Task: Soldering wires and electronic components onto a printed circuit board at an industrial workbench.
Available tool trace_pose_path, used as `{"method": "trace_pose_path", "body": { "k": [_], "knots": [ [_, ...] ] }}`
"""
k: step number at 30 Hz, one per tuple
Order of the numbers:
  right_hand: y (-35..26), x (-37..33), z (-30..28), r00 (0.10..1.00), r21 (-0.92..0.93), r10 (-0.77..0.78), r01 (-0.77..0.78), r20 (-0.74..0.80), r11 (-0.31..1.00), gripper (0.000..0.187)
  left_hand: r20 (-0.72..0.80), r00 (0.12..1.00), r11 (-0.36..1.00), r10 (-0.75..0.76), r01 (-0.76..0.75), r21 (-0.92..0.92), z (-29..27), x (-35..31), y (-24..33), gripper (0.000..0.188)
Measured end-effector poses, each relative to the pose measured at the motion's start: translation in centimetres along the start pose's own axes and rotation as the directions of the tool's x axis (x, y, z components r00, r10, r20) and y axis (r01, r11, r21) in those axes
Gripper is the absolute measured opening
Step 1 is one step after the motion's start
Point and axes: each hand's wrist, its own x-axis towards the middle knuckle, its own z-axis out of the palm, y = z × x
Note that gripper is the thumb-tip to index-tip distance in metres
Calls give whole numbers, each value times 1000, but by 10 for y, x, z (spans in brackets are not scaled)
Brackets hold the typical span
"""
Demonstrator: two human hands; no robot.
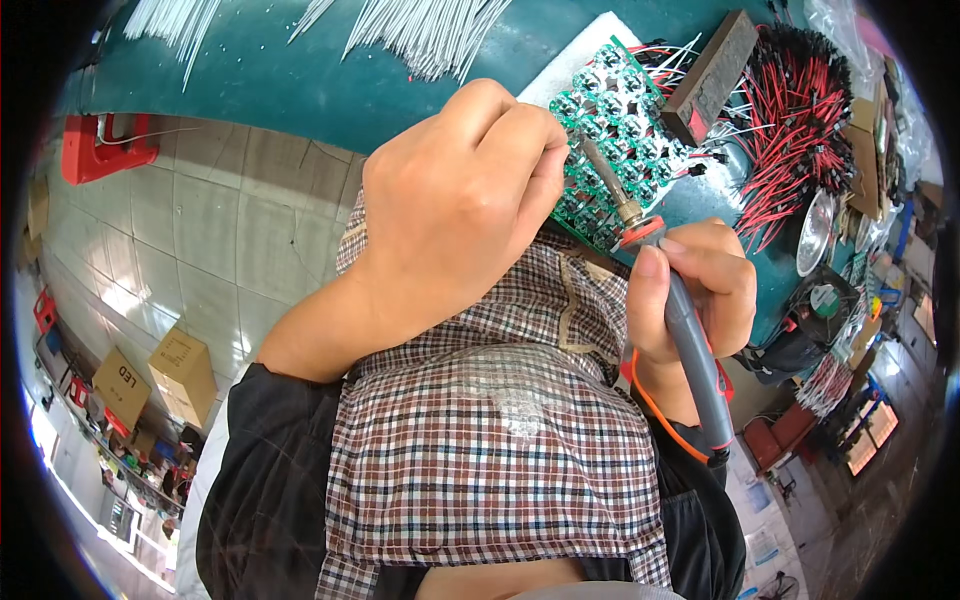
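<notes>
My right hand point(705, 285) grips a soldering iron point(688, 330) with a grey handle, its metal tip pointing up and left. That tip lies over a green panel of small circuit boards point(615, 110), and from this view I cannot tell whether it touches. Close to the tip, at the panel's left side, my left hand point(455, 195) is closed with thumb and fingers pinched together. Whatever sits in that pinch is hidden. Under the panel lies a white pad point(570, 68). An orange cord point(655, 408) runs below my right hand near the iron's lower end.
A dark metal bar point(710, 78) rests by the panel's upper right. Bundled red and black wires point(795, 130) and a metal dish point(815, 235) are at the right. White wires point(430, 35) lie on the green tabletop point(270, 80). A red stool point(108, 150) and boxes point(183, 375) stand left.
</notes>
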Motion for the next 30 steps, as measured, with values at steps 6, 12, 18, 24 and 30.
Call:
{"method": "trace_pose_path", "body": {
  "k": [6,12,18,24,30],
  "knots": [
    [3,4,-3,999,36,-4,3,38,999,25,2,1000,1000,12,-12,-27,2,1,1,13],
    [2,4,-11,999,40,38,-39,14,998,26,-13,999,996,-48,47,-74,-6,5,6,14],
    [5,8,-16,994,0,108,-108,35,994,27,-44,998,999,-32,32,-19,-1,13,8,12],
    [8,8,-3,994,45,95,-93,-55,995,23,-7,999,999,-37,37,8,7,17,5,10],
    [10,13,-1,993,76,98,-93,-68,993,23,-30,1000,1000,-1,2,21,12,17,2,13]
  ]
}}
